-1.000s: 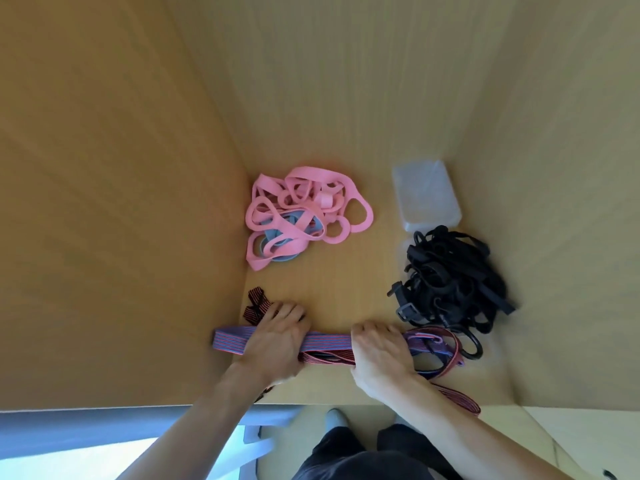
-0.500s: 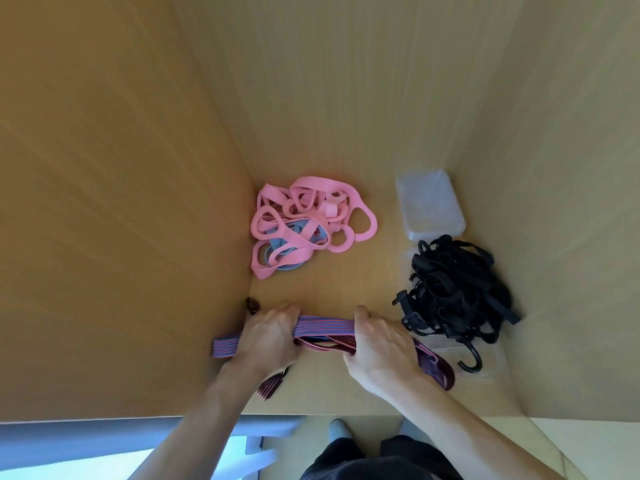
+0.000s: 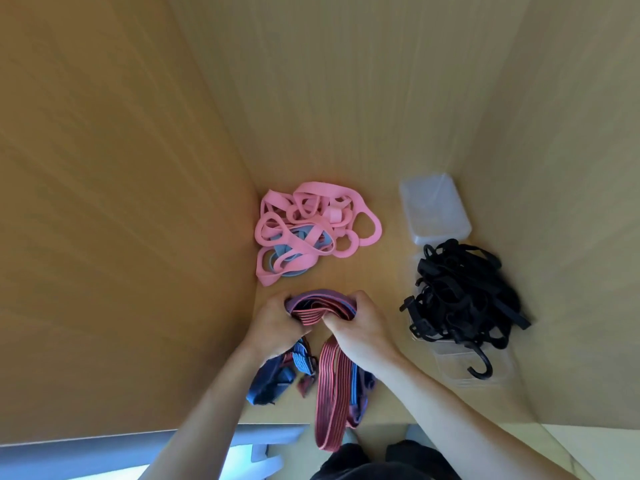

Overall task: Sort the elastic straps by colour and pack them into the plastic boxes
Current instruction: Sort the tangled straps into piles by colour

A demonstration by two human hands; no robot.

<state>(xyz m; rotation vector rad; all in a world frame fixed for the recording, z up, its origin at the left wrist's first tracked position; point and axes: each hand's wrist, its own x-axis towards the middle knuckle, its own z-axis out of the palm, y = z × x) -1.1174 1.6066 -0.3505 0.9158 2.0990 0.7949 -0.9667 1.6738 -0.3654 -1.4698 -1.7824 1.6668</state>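
Head view, looking down into a wooden nook: tall side panels left and right, a pale desk surface between them. We note three colour groups lying well apart, which we read as sorting largely done.

Black straps, the biggest heap, lie right of centre, piled on a clear box whose near end shows beneath them. We judge they are placed there for packing but not yet tucked in, as they spill past its sides.

Pink straps sit far left against the left panel, a loose tangle over something pale blue. Whether that is a strap or a lid we cannot tell.

Striped straps, red and blue, are near centre, gathered into a short folded bundle between both hands. Left hand has its fingers curled tight round the bundle's left end. Right hand clasps the right end likewise. The hands are close together, likely to squeeze the elastic down to box length. Loose tails hang over the near edge of the desk.

Second clear box stands far right, just beyond the black heap, with nothing visible in it. We take it as the probable home for the bundle.

Smallest item: a black hook pokes out of the heap's near side, over the clear box. It could snag on lifting.
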